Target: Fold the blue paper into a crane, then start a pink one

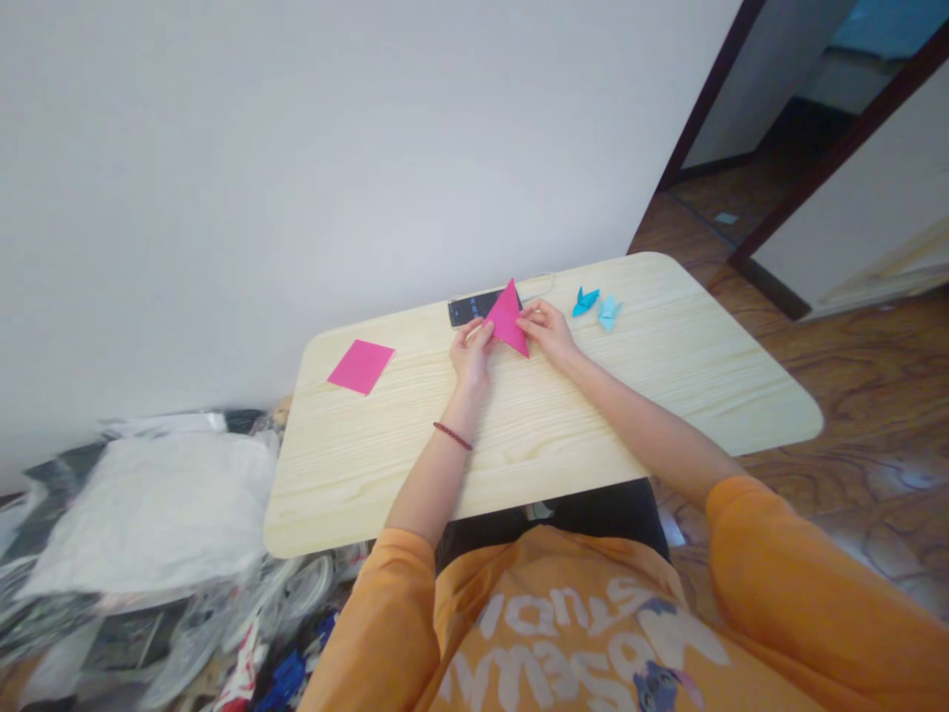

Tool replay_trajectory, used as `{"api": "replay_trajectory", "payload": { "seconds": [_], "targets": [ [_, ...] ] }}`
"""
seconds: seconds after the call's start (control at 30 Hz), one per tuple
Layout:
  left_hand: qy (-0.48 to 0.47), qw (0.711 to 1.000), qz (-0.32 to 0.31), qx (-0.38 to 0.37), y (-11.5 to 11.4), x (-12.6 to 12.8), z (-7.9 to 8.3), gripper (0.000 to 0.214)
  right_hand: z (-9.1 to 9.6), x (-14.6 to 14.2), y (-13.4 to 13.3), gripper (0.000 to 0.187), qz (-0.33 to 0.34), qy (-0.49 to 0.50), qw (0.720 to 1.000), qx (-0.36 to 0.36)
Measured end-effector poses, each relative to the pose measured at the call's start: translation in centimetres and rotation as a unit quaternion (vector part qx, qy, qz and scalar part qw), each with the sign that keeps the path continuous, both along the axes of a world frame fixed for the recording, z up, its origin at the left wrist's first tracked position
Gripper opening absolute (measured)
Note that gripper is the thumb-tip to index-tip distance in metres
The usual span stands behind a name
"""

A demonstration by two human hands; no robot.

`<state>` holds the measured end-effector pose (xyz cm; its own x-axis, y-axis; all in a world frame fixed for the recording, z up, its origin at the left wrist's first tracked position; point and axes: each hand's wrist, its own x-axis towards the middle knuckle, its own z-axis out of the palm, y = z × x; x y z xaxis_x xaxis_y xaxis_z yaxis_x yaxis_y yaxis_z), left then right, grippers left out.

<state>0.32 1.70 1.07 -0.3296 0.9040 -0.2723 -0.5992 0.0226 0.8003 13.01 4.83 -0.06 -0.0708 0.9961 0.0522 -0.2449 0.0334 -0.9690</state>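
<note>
A pink sheet of paper (pixel 507 318), folded into a triangle, is held up over the table between my two hands. My left hand (pixel 473 353) pinches its left corner with thumb and fingers. On the opposite side, my right hand (pixel 547 331) grips the right edge between thumb and fingertips. Behind the paper lies a dark phone (pixel 467 311), partly covered by it. Apart from my hands, to the left, a flat pink square of paper (pixel 361 367) rests on the tabletop. Right of my right hand sit a darker blue folded paper figure (pixel 585 301) and a light blue one (pixel 609 312).
The pale wood table (pixel 386 455) has rounded corners and stands against a white wall (pixel 333 148). A white cable (pixel 545 287) runs behind the phone. Plastic-wrapped bags (pixel 163 504) and clutter crowd the floor at left. A doorway opens at the upper right.
</note>
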Motion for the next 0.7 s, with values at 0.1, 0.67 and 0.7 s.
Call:
{"api": "replay_trajectory", "payload": {
  "seconds": [0.1, 0.67, 0.7],
  "targets": [
    [-0.001, 0.999, -0.051, -0.006, -0.2, -0.4, 0.2, 0.026, -0.3, 0.3, 0.1, 0.038, -0.007, 0.005, 1.0, -0.015],
    [0.078, 0.997, 0.024, 0.011, -0.3, -0.7, -0.2, 0.038, -1.4, -0.1, -0.8, 0.076, 0.045, -0.147, 0.98, 0.125],
    [0.083, 0.996, 0.024, 0.013, -0.3, -0.7, -0.3, 0.038, -1.5, -0.1, -0.8, 0.072, 0.051, -0.141, 0.981, 0.125]
  ]
}}
